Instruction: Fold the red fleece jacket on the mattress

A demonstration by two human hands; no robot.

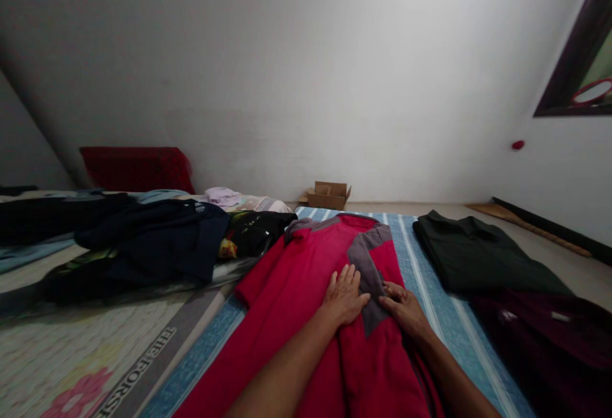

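Note:
A red jacket point(301, 284) with grey panels lies spread on a blue striped mat, its collar end pointing away from me. One sleeve, with a grey patch point(364, 259), is folded over the body. My left hand point(345, 295) rests flat on the jacket at the edge of that patch, fingers stretched out. On the other side of the sleeve, my right hand point(404, 308) pinches the grey and red cloth between thumb and fingers.
Dark folded garments, one green point(482, 255) and one maroon point(549, 341), lie at the right. Several dark clothes point(157, 239) are heaped on a patterned mat point(138, 341) at the left. An open cardboard box point(329, 197) and a red case-like block point(136, 169) stand by the wall.

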